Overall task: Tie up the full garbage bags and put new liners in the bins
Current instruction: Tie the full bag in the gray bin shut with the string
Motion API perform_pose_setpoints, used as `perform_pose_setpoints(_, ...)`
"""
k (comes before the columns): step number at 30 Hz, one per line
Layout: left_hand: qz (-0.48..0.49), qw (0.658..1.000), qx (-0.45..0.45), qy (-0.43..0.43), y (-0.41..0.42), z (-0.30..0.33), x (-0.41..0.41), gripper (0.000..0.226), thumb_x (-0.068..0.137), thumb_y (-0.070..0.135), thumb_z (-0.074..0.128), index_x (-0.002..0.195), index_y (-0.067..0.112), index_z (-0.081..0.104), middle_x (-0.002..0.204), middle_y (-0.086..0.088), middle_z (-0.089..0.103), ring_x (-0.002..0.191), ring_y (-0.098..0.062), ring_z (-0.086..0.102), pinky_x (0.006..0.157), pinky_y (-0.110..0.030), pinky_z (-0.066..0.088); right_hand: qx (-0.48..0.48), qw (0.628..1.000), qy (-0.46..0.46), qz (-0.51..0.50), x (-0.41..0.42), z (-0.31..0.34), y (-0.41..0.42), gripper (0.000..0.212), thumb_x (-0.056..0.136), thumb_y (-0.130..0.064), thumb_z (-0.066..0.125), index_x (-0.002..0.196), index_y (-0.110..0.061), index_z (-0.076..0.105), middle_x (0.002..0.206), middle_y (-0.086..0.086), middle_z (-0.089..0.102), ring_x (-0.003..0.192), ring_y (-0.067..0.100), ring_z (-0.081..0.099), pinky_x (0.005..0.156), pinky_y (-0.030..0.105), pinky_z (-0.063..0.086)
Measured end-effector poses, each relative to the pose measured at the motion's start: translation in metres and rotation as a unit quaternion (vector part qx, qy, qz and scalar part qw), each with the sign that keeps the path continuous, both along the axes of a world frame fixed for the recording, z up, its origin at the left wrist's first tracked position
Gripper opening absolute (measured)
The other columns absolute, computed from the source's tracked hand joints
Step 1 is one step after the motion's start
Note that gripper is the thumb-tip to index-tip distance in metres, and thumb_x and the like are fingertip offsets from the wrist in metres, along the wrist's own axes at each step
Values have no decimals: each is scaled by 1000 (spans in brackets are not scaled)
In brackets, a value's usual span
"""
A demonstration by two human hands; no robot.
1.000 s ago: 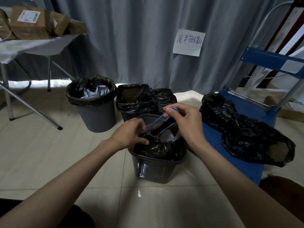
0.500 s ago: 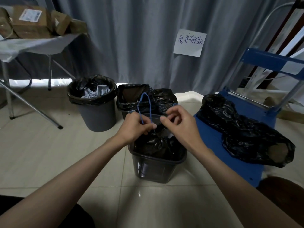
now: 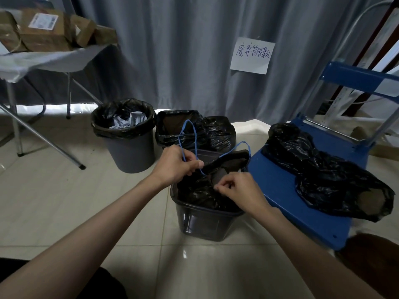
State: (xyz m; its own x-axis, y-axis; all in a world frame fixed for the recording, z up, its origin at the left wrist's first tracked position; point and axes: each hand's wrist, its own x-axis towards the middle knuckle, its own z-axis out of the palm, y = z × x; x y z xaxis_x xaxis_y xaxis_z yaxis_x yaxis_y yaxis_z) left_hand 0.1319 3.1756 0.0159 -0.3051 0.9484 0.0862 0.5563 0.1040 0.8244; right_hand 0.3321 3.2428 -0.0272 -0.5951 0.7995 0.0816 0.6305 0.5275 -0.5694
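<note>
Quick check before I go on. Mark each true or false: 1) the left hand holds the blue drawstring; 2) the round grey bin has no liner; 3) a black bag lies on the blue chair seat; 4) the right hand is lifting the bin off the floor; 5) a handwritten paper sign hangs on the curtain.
1) True: the left hand grips the blue drawstring.
2) False: the round grey bin has a black liner folded over its rim.
3) True: a black bag lies on the blue chair seat.
4) False: the right hand pinches the bag in the square bin, which stands on the floor.
5) True: the paper sign hangs there.

Three bins (image 3: pixel 127 152) (image 3: pixel 170 128) (image 3: pixel 203 223), two hands (image 3: pixel 176 164) (image 3: pixel 240 190)
</note>
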Motion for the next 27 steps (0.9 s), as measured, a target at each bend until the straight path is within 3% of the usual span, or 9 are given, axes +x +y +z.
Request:
perform_pose_setpoints(3, -13, 1000, -12, 1, -1, 0, 1, 18, 82, 24, 78, 72, 8, 77, 72, -3, 73, 63, -16, 68, 66, -29, 59, 28, 981, 146, -127, 3, 5, 11, 23, 89, -32, 69, 68, -25, 61, 58, -7, 56, 57, 4, 52, 56, 23, 43)
perform_pose_setpoints(5, -19, 1000, -19, -1, -2, -1, 1, 19, 82, 23, 78, 72, 7, 76, 73, -2, 74, 62, -15, 67, 65, -28, 59, 20, 954, 213, -210, 5, 9, 23, 12, 90, -25, 67, 83, -17, 63, 59, -6, 55, 60, 4, 52, 64, 27, 43)
perform_pose_setpoints(8, -27, 999, -26, 13, -4, -3, 1, 18, 81, 24, 78, 71, 9, 76, 68, 1, 72, 59, -9, 64, 62, -23, 56, -21, 943, 207, -260, 7, 13, 45, 30, 91, -22, 66, 118, -8, 63, 64, -8, 54, 82, 13, 59, 87, 30, 45)
perform_pose_setpoints(11, -31, 999, -30, 17, -4, -3, 0, 18, 81, 26, 79, 68, 13, 76, 69, -2, 73, 61, -14, 66, 62, -25, 57, -37, 945, 184, -267, 1, 9, 61, 47, 91, -24, 67, 132, -4, 57, 62, -5, 52, 102, 24, 59, 99, 38, 44)
perform_pose_setpoints(14, -31, 999, -31, 20, -4, -2, -1, 19, 81, 26, 79, 67, 12, 75, 68, -4, 72, 56, -9, 63, 59, -22, 54, -28, 932, 206, -296, -4, 4, 69, 26, 90, -19, 68, 111, -4, 71, 63, -1, 59, 78, 16, 58, 80, 28, 47)
perform_pose_setpoints(17, -26, 999, -27, 15, -6, 0, -2, 21, 82, 25, 78, 66, 11, 74, 64, 0, 71, 54, -4, 60, 57, -17, 51, -16, 910, 271, -314, -8, 6, 70, 15, 89, -17, 69, 90, -5, 78, 78, 10, 73, 73, 14, 59, 69, 16, 37)
perform_pose_setpoints(20, -17, 999, -19, 19, -5, 1, -4, 25, 83, 25, 77, 64, 11, 70, 60, 4, 68, 54, -5, 61, 57, -17, 50, 11, 901, 303, -310, -15, 19, 71, 14, 88, -23, 70, 83, -12, 77, 81, 6, 70, 72, 13, 57, 72, 17, 38)
perform_pose_setpoints(24, -7, 1000, 10, -11, -2, 1, -4, 34, 84, 20, 77, 53, 25, 65, 75, -4, 73, 59, -12, 64, 61, -23, 55, -12, 891, 370, -261, -24, 42, 66, 13, 86, -29, 67, 80, -19, 72, 90, 7, 69, 67, 7, 56, 72, 20, 45)
perform_pose_setpoints(27, -7, 999, 24, -29, 1, 3, 0, 20, 84, 17, 76, 66, 24, 72, 68, -3, 69, 60, -10, 62, 61, -22, 54, -46, 889, 404, -208, -26, 62, 57, 13, 82, -26, 64, 77, -17, 72, 87, 2, 69, 75, 6, 56, 74, 22, 43)
